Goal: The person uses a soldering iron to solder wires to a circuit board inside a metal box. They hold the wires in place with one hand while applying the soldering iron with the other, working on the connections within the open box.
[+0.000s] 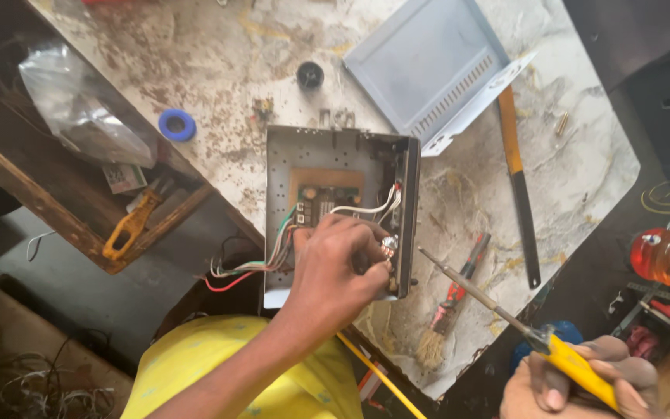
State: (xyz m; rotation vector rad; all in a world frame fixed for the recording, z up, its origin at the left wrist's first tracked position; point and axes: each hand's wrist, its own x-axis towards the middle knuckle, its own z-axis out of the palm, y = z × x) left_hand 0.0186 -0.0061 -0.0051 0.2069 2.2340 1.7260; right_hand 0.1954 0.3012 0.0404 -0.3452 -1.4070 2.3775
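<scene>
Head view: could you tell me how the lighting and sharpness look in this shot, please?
Head view: daylight is bright on the marble worktop, washing out its upper part; the edges fall into deep shadow. The open metal box is sharp, while the left hand and the right hand holding the yellow-handled tool look slightly soft.

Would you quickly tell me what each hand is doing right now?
Left hand: closed, fingers pinching a small metal part inside the open case.
Right hand: closed on a yellow-handled screwdriver.
</scene>
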